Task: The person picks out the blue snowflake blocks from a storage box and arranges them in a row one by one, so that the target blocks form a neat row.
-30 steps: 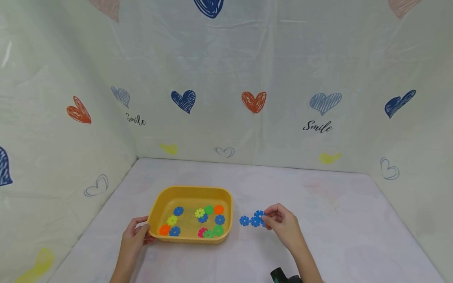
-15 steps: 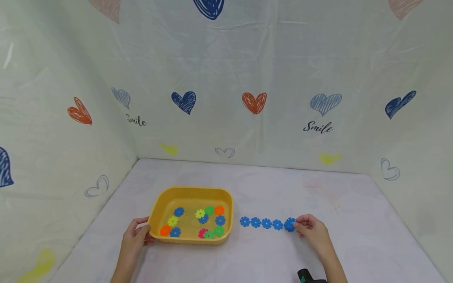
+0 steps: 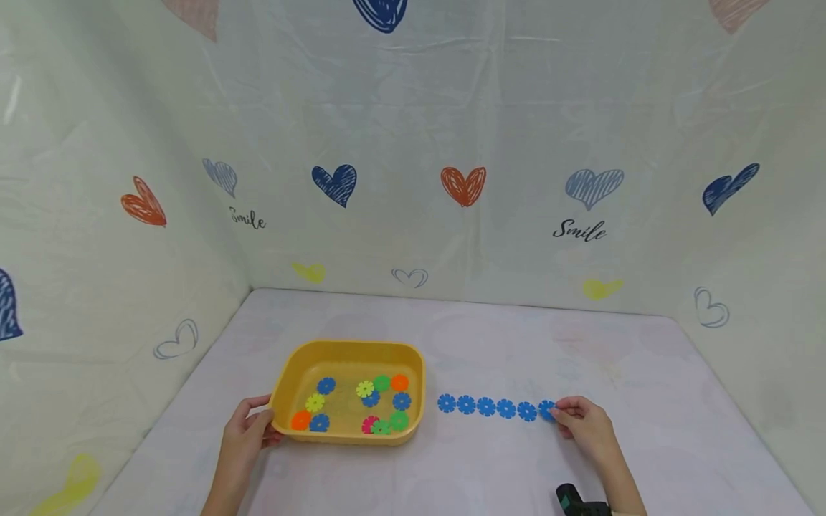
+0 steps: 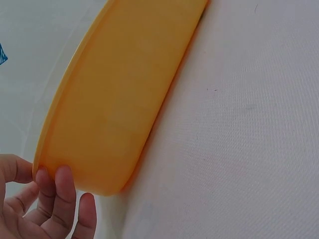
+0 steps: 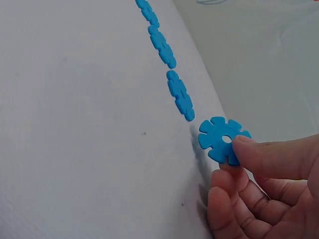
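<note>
My left hand (image 3: 245, 433) grips the left rim of a yellow tray (image 3: 348, 438), thumb on one side of the wall and fingers on the other, as the left wrist view also shows. Several notched plastic discs lie in the tray, among them an orange disc (image 3: 300, 420) and a yellow disc (image 3: 315, 403). To the tray's right, several blue discs (image 3: 486, 406) form a row on the table. At the row's right end my right hand (image 3: 586, 426) pinches a blue notched disc (image 5: 219, 137) between thumb and fingers. In the right wrist view that disc is tilted up off the table.
A white table (image 3: 452, 473) carries the tray and the row. Behind and beside it hangs a pale sheet (image 3: 413, 107) printed with hearts. A black device (image 3: 577, 502) sits by my right wrist at the front edge of the view.
My right hand has moved rightward, setting blue discs down one after another. The row has grown to the right, and one disc is still pinched. The left hand and tray stay put.
</note>
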A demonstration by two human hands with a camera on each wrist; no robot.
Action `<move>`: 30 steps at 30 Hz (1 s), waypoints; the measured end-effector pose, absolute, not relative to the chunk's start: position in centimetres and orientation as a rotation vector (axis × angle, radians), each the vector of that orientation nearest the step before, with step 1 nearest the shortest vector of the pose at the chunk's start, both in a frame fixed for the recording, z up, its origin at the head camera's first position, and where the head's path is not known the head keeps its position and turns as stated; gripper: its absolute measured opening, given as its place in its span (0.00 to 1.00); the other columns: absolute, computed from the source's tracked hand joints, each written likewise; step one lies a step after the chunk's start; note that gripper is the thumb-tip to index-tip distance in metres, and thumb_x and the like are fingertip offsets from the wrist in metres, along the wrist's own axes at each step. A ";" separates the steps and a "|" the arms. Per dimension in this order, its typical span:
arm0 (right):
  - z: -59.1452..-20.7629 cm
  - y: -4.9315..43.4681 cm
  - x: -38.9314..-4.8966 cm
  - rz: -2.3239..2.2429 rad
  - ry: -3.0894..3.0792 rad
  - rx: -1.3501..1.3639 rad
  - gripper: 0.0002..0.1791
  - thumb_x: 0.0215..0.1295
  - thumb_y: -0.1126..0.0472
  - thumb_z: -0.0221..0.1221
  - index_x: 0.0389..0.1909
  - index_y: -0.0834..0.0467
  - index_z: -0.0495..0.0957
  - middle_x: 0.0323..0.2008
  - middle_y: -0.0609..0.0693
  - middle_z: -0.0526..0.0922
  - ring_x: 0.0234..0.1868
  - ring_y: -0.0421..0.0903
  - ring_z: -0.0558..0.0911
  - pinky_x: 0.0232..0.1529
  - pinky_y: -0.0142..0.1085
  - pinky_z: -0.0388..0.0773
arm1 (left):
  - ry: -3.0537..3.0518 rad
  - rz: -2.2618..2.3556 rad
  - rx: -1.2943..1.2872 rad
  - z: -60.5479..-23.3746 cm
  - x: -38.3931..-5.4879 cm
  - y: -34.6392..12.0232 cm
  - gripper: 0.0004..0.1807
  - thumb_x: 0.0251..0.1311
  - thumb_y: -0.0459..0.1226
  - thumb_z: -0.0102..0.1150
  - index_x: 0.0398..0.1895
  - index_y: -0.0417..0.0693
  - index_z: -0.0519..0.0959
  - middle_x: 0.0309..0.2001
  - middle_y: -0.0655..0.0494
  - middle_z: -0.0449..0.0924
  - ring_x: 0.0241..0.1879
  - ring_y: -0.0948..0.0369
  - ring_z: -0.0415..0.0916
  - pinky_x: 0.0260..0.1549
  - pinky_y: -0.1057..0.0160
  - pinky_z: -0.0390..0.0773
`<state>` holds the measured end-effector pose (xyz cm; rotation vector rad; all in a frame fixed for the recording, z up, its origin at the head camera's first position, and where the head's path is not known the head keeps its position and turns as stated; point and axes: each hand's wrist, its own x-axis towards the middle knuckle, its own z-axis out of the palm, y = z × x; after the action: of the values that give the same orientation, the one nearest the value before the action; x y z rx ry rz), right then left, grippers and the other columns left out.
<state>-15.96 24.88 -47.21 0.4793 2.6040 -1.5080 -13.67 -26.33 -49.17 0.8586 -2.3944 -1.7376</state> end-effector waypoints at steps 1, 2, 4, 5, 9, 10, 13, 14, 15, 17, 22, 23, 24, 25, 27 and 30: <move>-47.4 25.0 -16.0 -1.508 2.598 0.485 0.14 0.59 0.63 0.58 0.40 0.71 0.72 0.24 0.49 0.77 0.24 0.41 0.76 0.24 0.29 0.76 | -2.393 -1.735 0.859 -49.2 -13.7 -26.3 0.21 0.64 0.38 0.44 0.59 0.44 0.63 0.27 0.56 0.80 0.23 0.58 0.77 0.27 0.65 0.81; -47.5 25.1 -16.1 -1.503 2.595 0.492 0.14 0.59 0.64 0.58 0.40 0.71 0.72 0.24 0.49 0.77 0.24 0.41 0.76 0.24 0.29 0.77 | -2.391 -1.734 0.859 -49.1 -13.7 -26.3 0.21 0.64 0.38 0.44 0.59 0.44 0.64 0.26 0.56 0.80 0.23 0.58 0.77 0.27 0.65 0.81; -47.7 25.3 -16.2 -1.481 2.599 0.497 0.14 0.60 0.63 0.57 0.41 0.71 0.72 0.24 0.49 0.77 0.24 0.41 0.75 0.24 0.30 0.76 | -2.392 -1.739 0.861 -48.6 -13.6 -26.1 0.21 0.64 0.38 0.44 0.59 0.44 0.64 0.26 0.57 0.80 0.23 0.59 0.77 0.26 0.67 0.81; -47.7 25.3 -16.3 -1.471 2.602 0.495 0.14 0.60 0.63 0.57 0.41 0.71 0.72 0.24 0.50 0.77 0.23 0.41 0.75 0.24 0.30 0.76 | -2.391 -1.747 0.861 -48.2 -13.4 -25.9 0.21 0.63 0.38 0.43 0.59 0.44 0.64 0.25 0.58 0.80 0.23 0.60 0.77 0.26 0.69 0.80; -47.8 25.4 -16.6 -1.444 2.611 0.483 0.15 0.58 0.64 0.57 0.40 0.72 0.72 0.22 0.49 0.76 0.21 0.41 0.75 0.23 0.32 0.77 | -2.398 -1.771 0.842 -46.1 -12.7 -24.9 0.21 0.63 0.38 0.44 0.58 0.40 0.63 0.26 0.57 0.79 0.22 0.60 0.77 0.25 0.70 0.79; -47.8 25.5 -16.6 -1.441 2.609 0.483 0.15 0.58 0.64 0.58 0.40 0.72 0.73 0.22 0.49 0.76 0.21 0.41 0.75 0.23 0.32 0.77 | -2.399 -1.775 0.834 -45.6 -12.5 -24.7 0.21 0.64 0.38 0.43 0.58 0.39 0.62 0.26 0.57 0.79 0.22 0.60 0.76 0.25 0.70 0.79; -47.7 25.5 -16.8 -1.420 2.598 0.489 0.15 0.58 0.63 0.58 0.39 0.72 0.73 0.21 0.49 0.75 0.20 0.41 0.75 0.23 0.33 0.77 | -2.404 -1.771 0.841 -44.7 -12.2 -24.2 0.20 0.64 0.37 0.43 0.57 0.38 0.63 0.25 0.57 0.79 0.22 0.60 0.76 0.25 0.70 0.79; -47.7 25.5 -16.8 -1.408 2.597 0.489 0.15 0.57 0.63 0.58 0.39 0.72 0.73 0.21 0.49 0.75 0.21 0.41 0.75 0.23 0.33 0.77 | -2.405 -1.771 0.838 -44.6 -12.1 -24.1 0.20 0.64 0.37 0.43 0.57 0.38 0.62 0.25 0.57 0.79 0.22 0.60 0.76 0.25 0.69 0.79; -47.8 25.5 -16.9 -1.392 2.598 0.494 0.15 0.57 0.63 0.58 0.39 0.72 0.73 0.22 0.49 0.75 0.21 0.41 0.75 0.23 0.33 0.77 | -2.409 -1.771 0.834 -44.4 -12.1 -24.0 0.20 0.64 0.37 0.42 0.57 0.37 0.62 0.25 0.57 0.79 0.22 0.60 0.76 0.26 0.69 0.80; -47.7 25.5 -16.9 -1.362 2.601 0.490 0.15 0.58 0.62 0.59 0.39 0.71 0.73 0.22 0.49 0.76 0.21 0.41 0.74 0.23 0.32 0.77 | -2.403 -1.780 0.839 -44.3 -12.0 -24.0 0.20 0.64 0.37 0.43 0.58 0.37 0.62 0.26 0.57 0.79 0.23 0.59 0.76 0.27 0.68 0.80; -47.6 25.6 -16.9 -1.310 2.622 0.450 0.15 0.57 0.62 0.59 0.38 0.71 0.73 0.20 0.49 0.76 0.21 0.41 0.74 0.23 0.32 0.76 | -2.394 -1.807 0.854 -44.4 -12.1 -24.1 0.21 0.64 0.37 0.43 0.59 0.39 0.62 0.26 0.58 0.79 0.23 0.60 0.76 0.27 0.69 0.80; -47.5 25.6 -16.9 -1.300 2.624 0.446 0.15 0.57 0.62 0.58 0.38 0.71 0.73 0.20 0.49 0.75 0.21 0.41 0.74 0.23 0.32 0.76 | -2.390 -1.812 0.870 -44.4 -12.1 -24.1 0.21 0.63 0.37 0.43 0.59 0.40 0.62 0.26 0.59 0.79 0.23 0.60 0.77 0.27 0.70 0.80; -47.5 25.6 -16.9 -1.290 2.626 0.438 0.15 0.58 0.62 0.58 0.38 0.71 0.73 0.20 0.49 0.75 0.21 0.41 0.74 0.23 0.32 0.76 | -2.389 -1.814 0.873 -44.4 -12.1 -24.1 0.21 0.63 0.37 0.43 0.59 0.40 0.62 0.25 0.60 0.79 0.23 0.61 0.76 0.27 0.70 0.79; -47.4 25.6 -16.9 -1.283 2.624 0.436 0.15 0.58 0.62 0.58 0.38 0.71 0.73 0.20 0.49 0.75 0.21 0.42 0.74 0.23 0.32 0.76 | -2.391 -1.811 0.867 -44.3 -12.1 -24.1 0.21 0.64 0.37 0.43 0.59 0.39 0.62 0.26 0.59 0.79 0.23 0.60 0.76 0.27 0.70 0.80; -47.3 25.5 -16.9 -1.268 2.617 0.433 0.15 0.58 0.62 0.58 0.38 0.71 0.73 0.20 0.50 0.75 0.21 0.42 0.74 0.24 0.33 0.76 | -2.392 -1.807 0.855 -44.2 -12.0 -24.1 0.21 0.64 0.37 0.43 0.59 0.38 0.61 0.26 0.58 0.79 0.23 0.60 0.76 0.27 0.70 0.80; -47.0 25.4 -17.0 -1.256 2.603 0.431 0.15 0.58 0.62 0.58 0.38 0.71 0.72 0.20 0.51 0.74 0.20 0.42 0.73 0.24 0.33 0.76 | -2.378 -1.808 0.847 -44.4 -12.0 -24.1 0.20 0.64 0.37 0.44 0.57 0.38 0.63 0.26 0.57 0.80 0.22 0.60 0.76 0.26 0.70 0.79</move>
<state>-16.96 25.42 -47.01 0.4311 2.6031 -1.2562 -12.03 -24.12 -44.42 0.8470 -2.3776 -1.8075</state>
